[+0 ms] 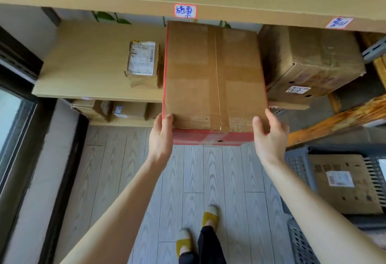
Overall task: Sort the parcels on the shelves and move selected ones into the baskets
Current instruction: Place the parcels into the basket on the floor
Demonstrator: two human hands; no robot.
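Parcel [215, 75], hands [160, 138] [269, 138] gripping near corners

one wide-angle view, worn on the person's head, faces forward and tips down. the shelf [87, 71] fills the frame from 9 to 3 o'clock, the box [215, 75] near at centre; the floor [188, 180] and shoes [210, 217] lie far below at 6 o'clock.

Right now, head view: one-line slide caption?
Taped red-sided box held by left hand and right hand at the shelf edge, grey basket lower right.
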